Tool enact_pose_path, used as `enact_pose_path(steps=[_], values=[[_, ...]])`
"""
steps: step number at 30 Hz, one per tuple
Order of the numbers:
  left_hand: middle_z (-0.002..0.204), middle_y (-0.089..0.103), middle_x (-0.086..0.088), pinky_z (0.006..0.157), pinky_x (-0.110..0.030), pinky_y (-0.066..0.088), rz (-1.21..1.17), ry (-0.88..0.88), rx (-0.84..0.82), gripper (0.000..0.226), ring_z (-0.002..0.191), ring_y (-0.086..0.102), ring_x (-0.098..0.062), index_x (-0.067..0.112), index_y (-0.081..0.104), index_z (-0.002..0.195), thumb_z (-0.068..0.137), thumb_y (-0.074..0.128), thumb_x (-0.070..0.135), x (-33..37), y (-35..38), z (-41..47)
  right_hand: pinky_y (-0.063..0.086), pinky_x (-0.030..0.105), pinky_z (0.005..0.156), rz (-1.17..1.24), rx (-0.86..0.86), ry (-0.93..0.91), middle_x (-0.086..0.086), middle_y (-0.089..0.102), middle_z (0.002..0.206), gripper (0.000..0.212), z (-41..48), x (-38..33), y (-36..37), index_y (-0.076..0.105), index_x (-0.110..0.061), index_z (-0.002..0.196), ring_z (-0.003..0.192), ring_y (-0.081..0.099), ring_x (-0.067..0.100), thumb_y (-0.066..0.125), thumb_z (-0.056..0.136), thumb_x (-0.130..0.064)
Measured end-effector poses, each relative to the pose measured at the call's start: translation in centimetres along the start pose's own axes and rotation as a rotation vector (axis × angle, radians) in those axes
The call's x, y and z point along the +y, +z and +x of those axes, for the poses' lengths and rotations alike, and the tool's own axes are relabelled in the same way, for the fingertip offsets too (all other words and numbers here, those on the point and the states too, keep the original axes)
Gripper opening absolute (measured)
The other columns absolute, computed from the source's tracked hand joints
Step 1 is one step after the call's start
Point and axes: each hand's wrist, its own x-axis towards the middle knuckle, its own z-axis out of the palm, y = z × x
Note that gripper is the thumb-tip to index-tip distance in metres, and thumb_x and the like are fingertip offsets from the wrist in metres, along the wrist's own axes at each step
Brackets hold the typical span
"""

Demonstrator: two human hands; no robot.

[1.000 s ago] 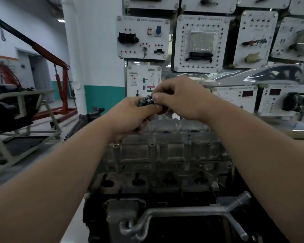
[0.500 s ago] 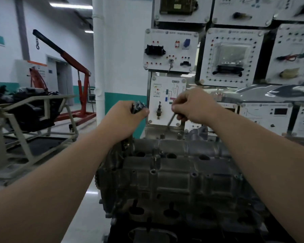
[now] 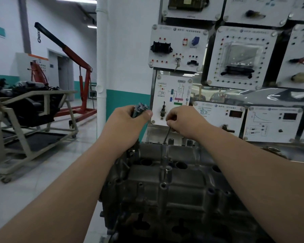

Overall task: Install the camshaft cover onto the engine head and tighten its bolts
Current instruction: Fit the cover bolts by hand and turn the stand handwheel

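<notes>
Left hand (image 3: 128, 121) grips bundle of bolts (image 3: 140, 109), raised above far-left corner of camshaft cover (image 3: 174, 186). Right hand (image 3: 184, 122) pinches single bolt (image 3: 166, 135), tilted, tip at cover's far edge. Cover seated on engine (image 3: 147, 228), front centre.

The person's left hand (image 3: 128, 121) grips a bundle of bolts (image 3: 140, 109), heads upward, held above the left end of the camshaft cover (image 3: 182, 190). The right hand (image 3: 184, 120) pinches a single bolt (image 3: 167, 135) by its top, the shank slanting down with its tip at the cover's far edge. The grey cast cover sits on the dark engine (image 3: 147, 225). Behind stand white training panels (image 3: 178, 48) with connectors and diagrams. To the left are a red engine hoist (image 3: 81, 71) and a wheeled stand (image 3: 33, 137) carrying another engine.
</notes>
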Motion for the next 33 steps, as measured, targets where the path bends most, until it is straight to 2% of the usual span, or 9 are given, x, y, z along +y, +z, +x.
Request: enact_pose_path(steps=[4,6,11,16,19,21,23,27,33], values=[[0.086,0.068,-0.010,0.051,-0.018,0.041,-0.001,0.000,0.023,0.033,0.062,0.052,-0.010,0.016,0.068,0.084,0.086,0.060,0.048,0.0,-0.1,-0.1,0.044,0.026,0.078,-0.124,-0.004,-0.064,0.001,0.065,0.105,0.017,-0.2,-0.8,0.1,0.068,-0.015,0.105,0.091,0.055,0.015,0.054,0.095,-0.016],[0.082,0.067,-0.010,0.054,-0.022,0.042,0.016,0.013,0.024,0.033,0.060,0.051,-0.011,0.016,0.068,0.083,0.086,0.060,0.048,0.0,0.0,-0.1,0.045,0.026,0.081,-0.174,-0.037,-0.082,0.003,0.065,0.109,0.019,-0.3,-1.4,0.4,0.067,-0.015,0.108,0.098,0.056,0.017,0.052,0.096,-0.017],[0.076,0.064,-0.009,0.054,-0.025,0.042,0.023,0.028,0.020,0.035,0.056,0.048,-0.008,0.015,0.068,0.083,0.086,0.059,0.048,-0.1,0.1,-0.2,0.041,0.023,0.074,-0.284,-0.210,-0.122,0.003,0.067,0.108,0.022,-0.5,-1.8,1.3,0.069,-0.014,0.111,0.086,0.053,0.013,0.055,0.096,-0.020],[0.079,0.066,-0.006,0.056,-0.025,0.046,0.018,0.013,0.013,0.033,0.058,0.052,-0.010,0.018,0.067,0.082,0.086,0.059,0.050,-0.2,0.1,0.0,0.040,0.021,0.077,-0.182,-0.257,-0.062,-0.001,0.068,0.113,0.022,-0.2,-1.2,0.3,0.071,-0.015,0.112,0.089,0.055,0.010,0.059,0.093,-0.018],[0.078,0.067,-0.005,0.058,-0.027,0.047,0.022,0.011,0.017,0.033,0.061,0.054,-0.012,0.018,0.067,0.081,0.085,0.059,0.049,-0.2,0.2,0.0,0.040,0.017,0.070,-0.175,-0.316,-0.053,-0.001,0.067,0.114,0.022,-0.1,-1.6,0.2,0.071,-0.014,0.110,0.086,0.054,0.008,0.059,0.092,-0.013],[0.077,0.067,-0.004,0.058,-0.028,0.049,0.018,0.004,0.025,0.032,0.060,0.055,-0.011,0.018,0.067,0.081,0.085,0.060,0.048,-0.1,0.2,0.0,0.049,0.026,0.076,-0.227,-0.341,-0.035,0.006,0.067,0.115,0.022,0.0,-2.1,0.4,0.070,-0.008,0.110,0.091,0.061,0.017,0.056,0.092,-0.010],[0.078,0.068,-0.004,0.059,-0.030,0.051,0.010,-0.006,0.026,0.031,0.061,0.056,-0.011,0.018,0.067,0.081,0.085,0.060,0.048,-0.1,0.2,0.0,0.054,0.036,0.084,-0.324,-0.355,-0.029,0.012,0.067,0.110,0.022,0.4,-2.7,0.6,0.068,-0.005,0.108,0.098,0.064,0.026,0.054,0.092,-0.010],[0.081,0.069,-0.005,0.059,-0.028,0.050,0.014,-0.003,0.016,0.030,0.065,0.058,-0.014,0.018,0.067,0.081,0.086,0.060,0.046,0.1,0.2,0.0,0.050,0.033,0.071,-0.497,-0.377,-0.036,0.007,0.056,0.079,0.020,1.0,-3.7,1.2,0.055,-0.011,0.073,0.077,0.058,0.023,0.051,0.092,-0.011],[0.082,0.068,-0.007,0.056,-0.025,0.045,0.035,0.004,0.019,0.033,0.062,0.053,-0.012,0.015,0.067,0.082,0.087,0.059,0.047,0.1,0.2,-0.1,0.044,0.031,0.065,-0.586,-0.409,-0.018,0.004,0.050,0.074,0.028,1.6,-3.7,1.4,0.048,-0.010,0.070,0.065,0.051,0.018,0.050,0.097,-0.016]])
